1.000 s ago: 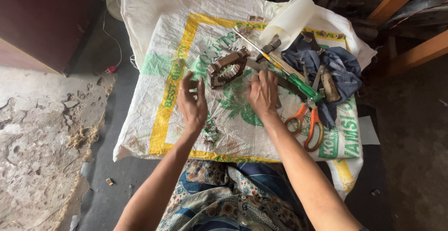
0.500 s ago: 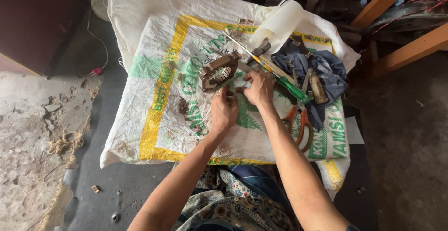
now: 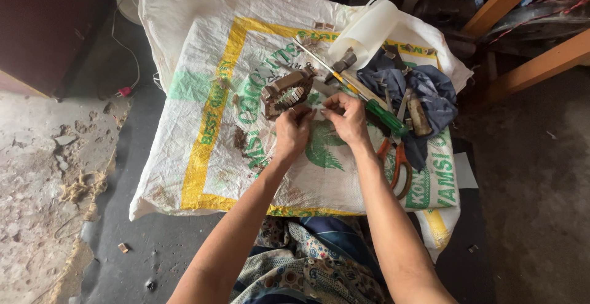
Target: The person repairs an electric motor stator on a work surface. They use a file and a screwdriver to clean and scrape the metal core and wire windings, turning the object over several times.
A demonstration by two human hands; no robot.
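Both hands meet above a woven plastic sack [image 3: 203, 126] spread flat as a work surface. The left hand [image 3: 291, 133] and right hand [image 3: 348, 118] have fingertips pinched together close to one another; whatever lies between them is too small to make out, so the grip cannot be told. Just beyond the left hand lies a brown metal frame part [image 3: 286, 91], its details unclear. To the right lie a green-handled screwdriver [image 3: 381, 113], orange-handled scissors [image 3: 398, 163] partly hidden by the right forearm, a blue cloth [image 3: 430, 89] and a white paper roll [image 3: 369, 31].
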